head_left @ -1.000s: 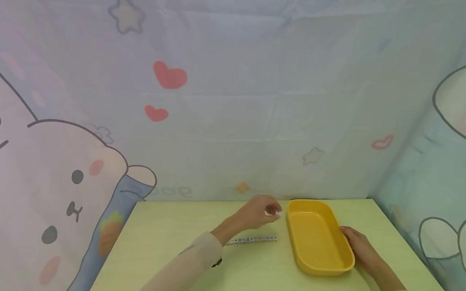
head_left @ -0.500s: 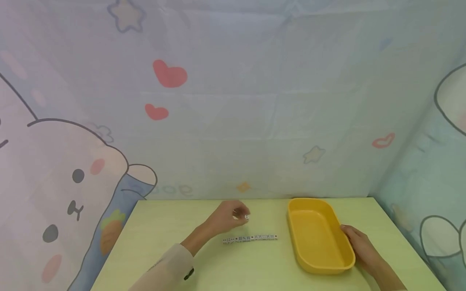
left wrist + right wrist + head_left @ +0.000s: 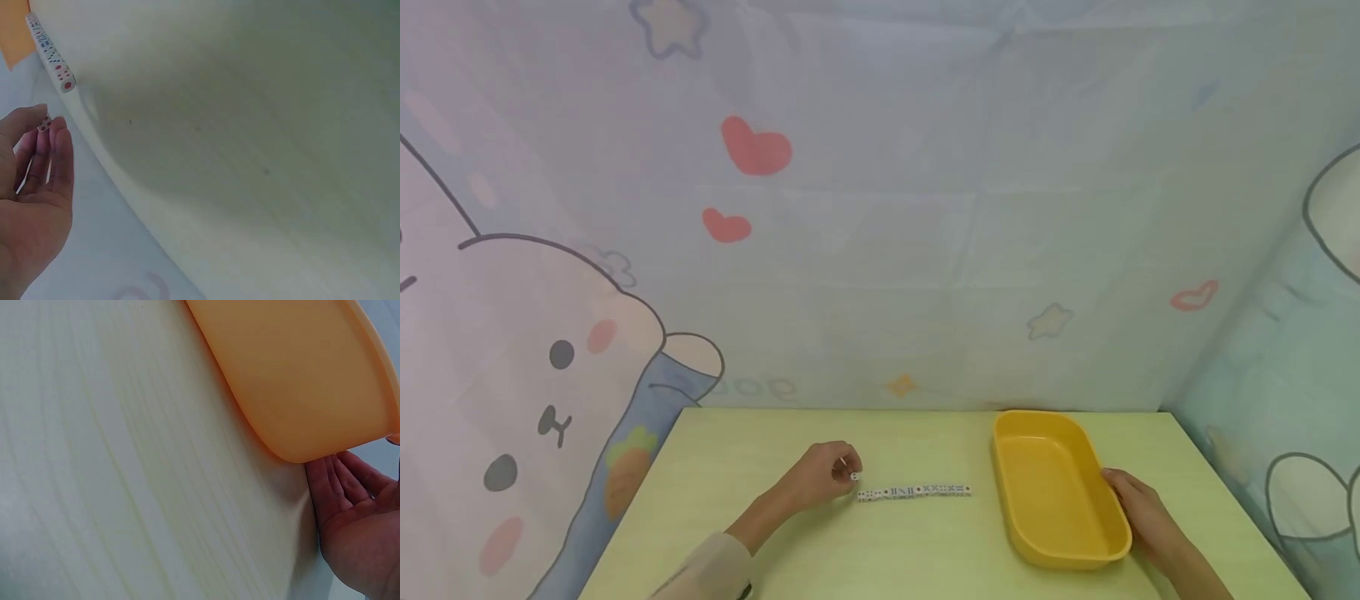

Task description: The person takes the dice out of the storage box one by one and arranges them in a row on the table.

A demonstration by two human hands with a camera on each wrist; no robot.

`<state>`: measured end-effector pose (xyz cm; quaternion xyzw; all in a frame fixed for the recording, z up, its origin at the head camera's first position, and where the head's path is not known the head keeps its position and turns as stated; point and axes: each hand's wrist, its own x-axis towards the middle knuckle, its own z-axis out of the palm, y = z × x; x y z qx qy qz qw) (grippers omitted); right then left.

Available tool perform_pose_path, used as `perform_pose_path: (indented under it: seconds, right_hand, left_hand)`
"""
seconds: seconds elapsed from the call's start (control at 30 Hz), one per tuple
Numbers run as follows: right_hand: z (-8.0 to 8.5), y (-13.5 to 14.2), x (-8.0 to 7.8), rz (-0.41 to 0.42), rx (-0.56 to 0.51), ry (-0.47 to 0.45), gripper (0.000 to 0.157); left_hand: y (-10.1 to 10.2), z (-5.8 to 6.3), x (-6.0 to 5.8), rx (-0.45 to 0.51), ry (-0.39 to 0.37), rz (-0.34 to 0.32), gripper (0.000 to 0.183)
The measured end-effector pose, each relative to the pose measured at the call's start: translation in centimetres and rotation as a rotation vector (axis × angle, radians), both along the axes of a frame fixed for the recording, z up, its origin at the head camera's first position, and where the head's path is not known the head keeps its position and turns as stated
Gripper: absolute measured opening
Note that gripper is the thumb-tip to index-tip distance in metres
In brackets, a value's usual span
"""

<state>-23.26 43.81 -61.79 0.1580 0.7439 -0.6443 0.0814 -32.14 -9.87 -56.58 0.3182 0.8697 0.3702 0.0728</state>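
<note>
A small white die is pinched between the thumb and fingertips of my left hand. Red dots show on the die's face in the left wrist view. Right beside those fingertips is the left end of a straight row of dice, set side by side on the table. A yellow tray stands to the right of the row. My right hand holds the tray at its right side, the thumb at the rim and the fingers against the outer wall.
The pale yellow-green table ends at a hanging cloth printed with hearts, stars and a cartoon animal. A second stretch of cloth hangs along the right side.
My left hand has moved left with the die, from near the tray past the row to its left end, and come lower. My right hand stays at the tray.
</note>
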Motion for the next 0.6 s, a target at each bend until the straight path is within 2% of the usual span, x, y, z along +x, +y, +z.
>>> perform_pose_path:
  seconds: [0.27,0.6]
  right_hand:
    - [0.2,0.0,0.1,0.012,0.001,0.003,0.073]
    - [0.5,-0.1,0.0,-0.001,0.001,0.012,0.074]
  left_hand:
    - [-0.4,-1.5,0.7,-0.017,-0.042,-0.011,0.016]
    - [-0.4,-2.1,0.6,-0.043,-0.035,-0.011,0.017]
